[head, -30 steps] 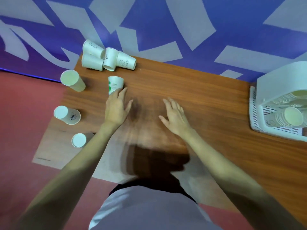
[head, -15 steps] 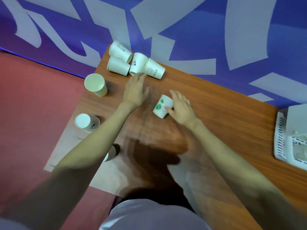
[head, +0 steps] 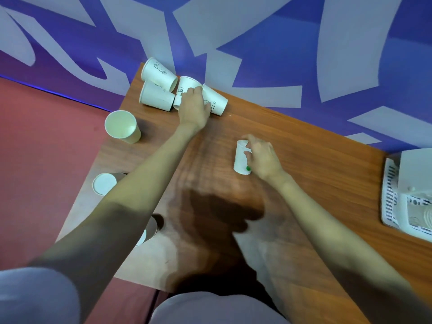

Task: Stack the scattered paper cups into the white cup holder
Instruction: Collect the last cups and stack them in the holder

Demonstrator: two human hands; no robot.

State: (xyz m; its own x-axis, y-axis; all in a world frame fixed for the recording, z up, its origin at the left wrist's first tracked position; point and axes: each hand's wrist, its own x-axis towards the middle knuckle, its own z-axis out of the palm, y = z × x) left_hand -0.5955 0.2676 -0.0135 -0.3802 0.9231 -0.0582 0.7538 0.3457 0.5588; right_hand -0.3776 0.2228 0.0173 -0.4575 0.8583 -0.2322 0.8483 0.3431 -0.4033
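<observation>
Now both hands are at work on the wooden worktop (head: 315,160): the right hand (head: 263,157), which half a second ago only touched the green-printed cup (head: 240,160), grips it at centre, while the left hand (head: 194,108) has reached to 12 o'clock and closes on the panda cup (head: 184,86), so two cups seem ready to nest. Eight loose cups show: four clustered at 12 o'clock, three along the 9 o'clock edge, one held. One white cup holder (head: 411,195) waits at 3 o'clock.
</observation>
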